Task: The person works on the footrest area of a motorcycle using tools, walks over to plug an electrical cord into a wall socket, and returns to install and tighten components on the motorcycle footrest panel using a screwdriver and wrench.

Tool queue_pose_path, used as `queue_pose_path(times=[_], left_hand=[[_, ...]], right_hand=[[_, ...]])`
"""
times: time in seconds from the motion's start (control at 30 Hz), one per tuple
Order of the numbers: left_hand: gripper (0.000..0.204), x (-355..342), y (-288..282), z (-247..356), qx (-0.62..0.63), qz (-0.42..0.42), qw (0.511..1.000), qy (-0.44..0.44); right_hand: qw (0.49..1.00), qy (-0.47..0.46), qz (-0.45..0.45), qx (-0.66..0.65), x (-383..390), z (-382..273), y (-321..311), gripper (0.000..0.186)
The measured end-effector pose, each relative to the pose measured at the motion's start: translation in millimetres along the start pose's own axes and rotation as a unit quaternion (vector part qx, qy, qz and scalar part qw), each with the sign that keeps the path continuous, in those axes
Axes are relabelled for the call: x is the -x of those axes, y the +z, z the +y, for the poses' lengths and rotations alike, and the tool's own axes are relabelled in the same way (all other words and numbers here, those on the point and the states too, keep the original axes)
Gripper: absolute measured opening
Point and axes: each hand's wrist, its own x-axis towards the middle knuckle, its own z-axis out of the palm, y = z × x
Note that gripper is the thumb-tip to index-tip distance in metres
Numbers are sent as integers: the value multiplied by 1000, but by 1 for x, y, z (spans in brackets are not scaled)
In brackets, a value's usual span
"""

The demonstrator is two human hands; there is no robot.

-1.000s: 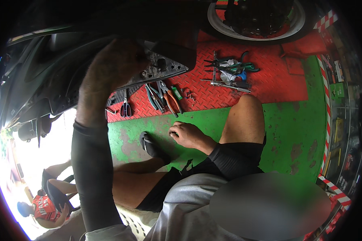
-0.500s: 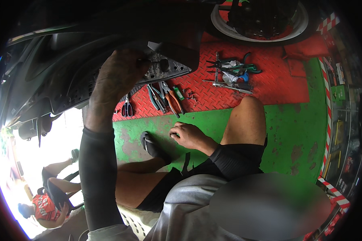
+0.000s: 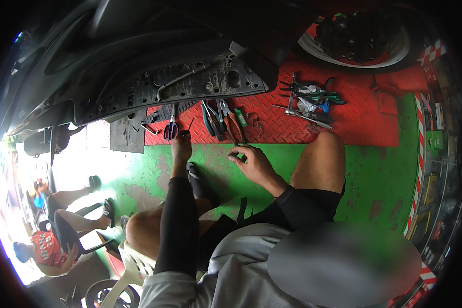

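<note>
My left hand (image 3: 181,145) is down beside the purple-handled scissors (image 3: 171,130), closed on a thin dark tool (image 3: 190,125). My right hand (image 3: 250,163) is curled at knee height, pinching something small I cannot make out. Dark vehicle bodywork (image 3: 128,49) hangs above, with a holed metal underside and a bent tube (image 3: 182,77). On the red checker-plate mat (image 3: 369,128) lie teal pliers (image 3: 210,119), orange-handled pliers (image 3: 232,126), a small green packet (image 3: 240,117), small screws (image 3: 256,126) and a pile of pliers and wrenches (image 3: 310,102).
A wheel (image 3: 354,59) stands at top right. A lit display cabinet (image 3: 436,169) edged with striped tape runs along the right. A seated person (image 3: 46,246) in red is at lower left. A white plastic chair (image 3: 131,267) is at the bottom, on green floor (image 3: 374,179).
My left hand has come down from the bodywork toward the scissors, uncovering the underside and its tube, and now holds a thin tool. My right hand has shifted slightly right and up.
</note>
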Motion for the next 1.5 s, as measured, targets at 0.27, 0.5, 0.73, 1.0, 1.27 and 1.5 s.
queue_pose_path(times=[0.27, 0.5, 0.73, 1.0, 1.27, 1.5], left_hand=[[17, 18, 15, 73, 66, 138, 987, 41], [6, 30, -74, 200, 4, 314, 882, 351], [28, -38, -146, 232, -308, 176, 900, 254], [12, 5, -210, 284, -39, -23, 926, 374], [15, 26, -199, 289, 54, -14, 963, 264], [19, 22, -191, 282, 69, -19, 962, 263]], right_hand=[[987, 25, 46, -153, -4, 0, -3, 13], [960, 44, 42, -275, -11, 2, 0, 13], [897, 59, 57, -434, -15, -29, -7, 22], [798, 16, 117, -591, -54, -82, -30, 28], [808, 48, 163, -564, -53, -92, -35, 28], [764, 27, 214, -608, -62, -101, -28, 28]])
